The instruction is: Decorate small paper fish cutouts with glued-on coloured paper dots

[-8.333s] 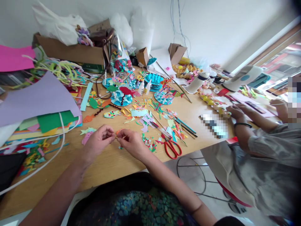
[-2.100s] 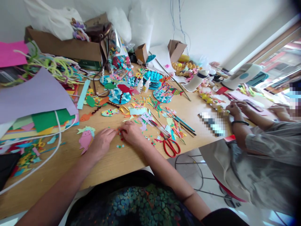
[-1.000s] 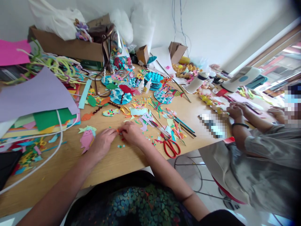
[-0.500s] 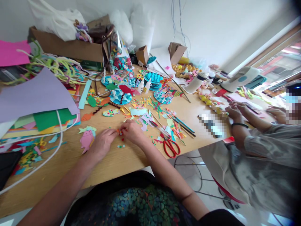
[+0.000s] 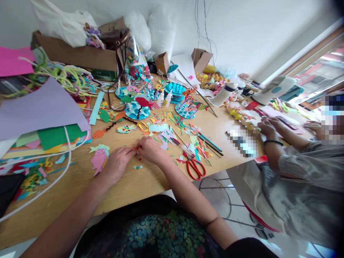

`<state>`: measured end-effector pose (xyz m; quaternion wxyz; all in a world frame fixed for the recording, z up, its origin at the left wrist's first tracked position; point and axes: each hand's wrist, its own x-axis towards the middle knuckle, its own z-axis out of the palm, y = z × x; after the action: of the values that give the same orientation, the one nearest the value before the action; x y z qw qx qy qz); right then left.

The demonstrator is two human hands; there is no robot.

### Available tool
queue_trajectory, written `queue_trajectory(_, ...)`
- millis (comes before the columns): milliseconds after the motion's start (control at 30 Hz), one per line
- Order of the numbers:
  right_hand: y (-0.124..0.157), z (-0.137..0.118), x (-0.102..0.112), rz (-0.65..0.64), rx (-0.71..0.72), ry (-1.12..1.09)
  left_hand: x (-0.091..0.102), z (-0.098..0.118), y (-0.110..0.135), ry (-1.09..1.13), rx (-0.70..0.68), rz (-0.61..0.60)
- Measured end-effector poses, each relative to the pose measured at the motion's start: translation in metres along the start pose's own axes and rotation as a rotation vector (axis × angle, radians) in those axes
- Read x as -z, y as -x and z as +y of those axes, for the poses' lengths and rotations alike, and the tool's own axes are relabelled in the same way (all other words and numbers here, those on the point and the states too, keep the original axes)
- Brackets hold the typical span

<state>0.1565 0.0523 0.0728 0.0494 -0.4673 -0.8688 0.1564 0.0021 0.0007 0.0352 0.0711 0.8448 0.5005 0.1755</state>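
My left hand (image 5: 116, 163) rests on the wooden table (image 5: 129, 186), fingers curled, its tips pressing a small orange paper piece (image 5: 135, 149). My right hand (image 5: 152, 149) lies just right of it, fingertips pinched at the same spot; what they pinch is too small to make out. Tiny paper dots (image 5: 138, 166) lie just below the fingertips. A pink paper fish (image 5: 98, 159) lies left of my left hand. Red-handled scissors (image 5: 195, 168) lie to the right of my right hand.
Coloured paper sheets (image 5: 43, 111) and white cord (image 5: 63, 157) cover the left side. Blue paper-fish discs (image 5: 138, 111), scraps and pencils (image 5: 209, 141) fill the middle. A cardboard box (image 5: 77, 55) stands at the back. Another person's hands (image 5: 268, 127) work at the right end.
Earlier my hands were lifted, working the small piece between them; they have come down onto the table. Over the last second they have barely moved.
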Motion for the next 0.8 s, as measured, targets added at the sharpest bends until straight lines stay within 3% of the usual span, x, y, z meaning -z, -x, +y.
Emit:
queue_trajectory(167, -0.003, 0.0, -0.002, -0.046, -0.013, 0.013, 0.001, 0.001, 0.0, -0.024, -0.002, -0.013)
queue_trajectory(400, -0.002, 0.007, 0.003, -0.008, -0.024, -0.026, 0.001, 0.001, 0.0, -0.041, -0.012, -0.007)
queue_trajectory(633, 0.005, 0.016, 0.0, 0.059, -0.111, -0.062, 0.002, 0.004, -0.005, -0.119, 0.013, -0.076)
queue_trajectory(800, 0.013, 0.022, -0.004, 0.113, -0.103, -0.086, -0.001, 0.001, -0.004, -0.132, -0.026, -0.043)
